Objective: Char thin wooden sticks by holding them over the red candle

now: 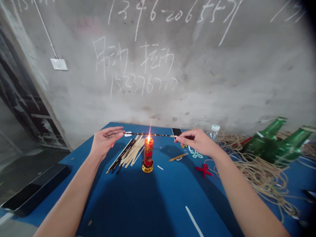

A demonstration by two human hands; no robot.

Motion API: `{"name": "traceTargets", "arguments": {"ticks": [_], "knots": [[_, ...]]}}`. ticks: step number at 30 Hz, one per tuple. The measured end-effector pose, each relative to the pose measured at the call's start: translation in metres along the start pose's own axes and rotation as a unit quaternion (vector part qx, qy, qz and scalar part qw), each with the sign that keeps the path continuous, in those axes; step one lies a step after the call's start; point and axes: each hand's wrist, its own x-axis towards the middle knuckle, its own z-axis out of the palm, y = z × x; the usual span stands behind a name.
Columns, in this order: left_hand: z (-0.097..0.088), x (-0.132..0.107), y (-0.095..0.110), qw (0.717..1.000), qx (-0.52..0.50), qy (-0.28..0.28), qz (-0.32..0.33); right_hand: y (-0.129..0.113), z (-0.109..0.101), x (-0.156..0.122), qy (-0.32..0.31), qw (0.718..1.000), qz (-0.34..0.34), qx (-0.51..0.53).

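Observation:
A thin dark stick (160, 135) stretches level between my two hands, its middle at the flame of a lit red candle (148, 153). My left hand (105, 140) pinches its left end between thumb and fingers. The pale right end is pinched in my right hand (195, 141). The candle stands upright in a small gold holder (147, 168) on the blue table (172, 197). Just left of it lies a loose pile of pale and black flat strips (128, 153). Whether the stick touches the candle's wick is hidden by the glare.
Green glass bottles (269, 138) and tangled cord (261, 177) cover the right side. A clear bottle (214, 133), a phone (176, 131), a craft knife (179, 157) and a red knotted piece (204, 170) lie nearer. A black box (39, 186) sits at the left edge. A grey wall rises behind.

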Motion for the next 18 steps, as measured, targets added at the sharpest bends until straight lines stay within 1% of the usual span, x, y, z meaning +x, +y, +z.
{"name": "traceTargets", "arguments": {"ticks": [6, 12, 18], "knots": [[-0.005, 0.001, 0.001, 1.0, -0.008, -0.005, -0.001, -0.006, 0.005, 0.001, -0.002, 1.0, -0.023, 0.008], [-0.011, 0.002, 0.0, 1.0, -0.015, -0.018, -0.013, -0.01, 0.013, 0.002, -0.003, 1.0, -0.014, -0.001], [-0.015, 0.003, 0.001, 0.999, -0.024, -0.018, -0.018, -0.01, 0.017, 0.003, -0.003, 1.0, -0.023, 0.001]]}}
